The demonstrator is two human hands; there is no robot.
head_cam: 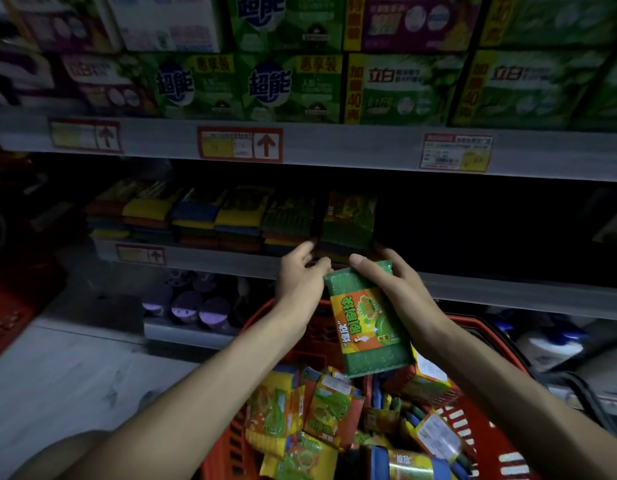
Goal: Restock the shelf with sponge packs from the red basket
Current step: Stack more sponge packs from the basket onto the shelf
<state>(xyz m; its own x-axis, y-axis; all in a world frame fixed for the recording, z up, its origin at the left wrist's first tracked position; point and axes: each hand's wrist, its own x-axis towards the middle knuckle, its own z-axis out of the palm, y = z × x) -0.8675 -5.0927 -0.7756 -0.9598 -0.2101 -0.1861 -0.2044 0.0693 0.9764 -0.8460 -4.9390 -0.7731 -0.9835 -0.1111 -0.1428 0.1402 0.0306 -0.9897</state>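
Loose sponge packs [320,410] crowd the red basket [480,441] under your forearms. Above the basket, your right hand [397,285] clamps 1 green pack [365,320] by its top end. Your left hand [300,275] rests slack-fingered at its corner. Beyond the basket, the shelf [473,289] row looks tight, so a crooked push could topple the upright pack [350,216].

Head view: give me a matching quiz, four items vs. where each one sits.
Items:
1. green sponge pack
2. red basket
3. green boxes
4. purple-topped containers

Places:
A. upper shelf, above the price tags
B. lowest shelf in view, left of the basket
C. gripped in the right hand
D. below both hands, full of sponge packs

Pairs: 1-C, 2-D, 3-A, 4-B
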